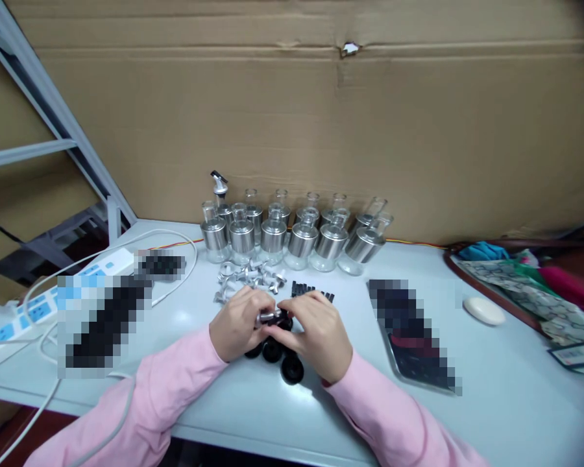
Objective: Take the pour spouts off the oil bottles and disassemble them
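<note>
My left hand is closed around a silver pourer spout, its fingers hiding much of it. Against that spout, my right hand pinches a small black part; the contact between the two is partly covered by fingers. Below the hands lie several round black stoppers. Just behind the left hand is a pile of silver pourer spouts. A row of small black pieces lies behind the right hand.
Two rows of glass bottles with metal sleeves stand along the cardboard wall; one carries a pourer. A power strip and white cables are at left. A phone-like slab, white oval object and bag lie right.
</note>
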Tool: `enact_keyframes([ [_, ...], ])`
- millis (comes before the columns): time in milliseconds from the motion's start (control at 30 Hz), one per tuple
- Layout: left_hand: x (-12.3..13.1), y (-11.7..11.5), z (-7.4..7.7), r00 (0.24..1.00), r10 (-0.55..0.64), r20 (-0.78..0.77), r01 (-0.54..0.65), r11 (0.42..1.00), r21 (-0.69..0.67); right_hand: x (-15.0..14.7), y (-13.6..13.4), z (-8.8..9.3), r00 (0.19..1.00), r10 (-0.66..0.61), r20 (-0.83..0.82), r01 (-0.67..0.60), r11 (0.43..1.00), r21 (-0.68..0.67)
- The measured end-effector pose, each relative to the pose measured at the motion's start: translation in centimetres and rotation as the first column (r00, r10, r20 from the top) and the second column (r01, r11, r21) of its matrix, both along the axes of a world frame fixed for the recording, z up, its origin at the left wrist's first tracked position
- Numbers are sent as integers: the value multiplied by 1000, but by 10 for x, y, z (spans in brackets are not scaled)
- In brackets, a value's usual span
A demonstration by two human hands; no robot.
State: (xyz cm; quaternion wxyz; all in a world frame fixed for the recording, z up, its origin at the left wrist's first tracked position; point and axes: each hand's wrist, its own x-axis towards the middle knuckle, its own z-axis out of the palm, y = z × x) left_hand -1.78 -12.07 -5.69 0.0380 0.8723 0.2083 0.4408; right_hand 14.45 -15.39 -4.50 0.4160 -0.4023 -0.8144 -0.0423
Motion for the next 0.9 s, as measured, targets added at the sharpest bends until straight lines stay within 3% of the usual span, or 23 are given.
enact_keyframes([
  [100, 1, -1, 2, 982, 104, -156, -101, 994, 29, -4, -1, -2, 994, -50, 102, 47, 998, 32],
  [233, 2, -3, 7, 967, 105, -230, -88, 992, 85, -7, -3, -2, 985, -73, 158, 65, 996, 59],
  [400, -2, -2, 11, 982, 60, -177, -33, 988, 150, 3, -2, 7, 995, -52, -80, 44, 995, -91],
  [500, -5, 1, 12, 990, 58, -131, -41, 991, 129, 23, 6, 17, 969, -165, -185, 124, 969, -214],
  [567, -7, 3, 11, 994, 58, -89, -47, 992, 119, 42, 15, 22, 933, -316, -172, 256, 918, -302],
  [633, -8, 3, 11, 997, 51, -63, -44, 992, 117, 60, 22, 24, 913, -401, -77, 318, 816, -483],
  [700, -8, 4, 11, 998, 40, -57, -33, 992, 120, 74, 27, 22, 917, -388, 87, 350, 682, -642],
  [767, -8, 3, 11, 997, 34, -64, -26, 992, 126, 82, 28, 19, 911, -343, 230, 401, 600, -692],
  [900, -6, 3, 13, 996, 29, -80, -19, 992, 121, 84, 27, 11, 884, -313, 347, 467, 598, -651],
])
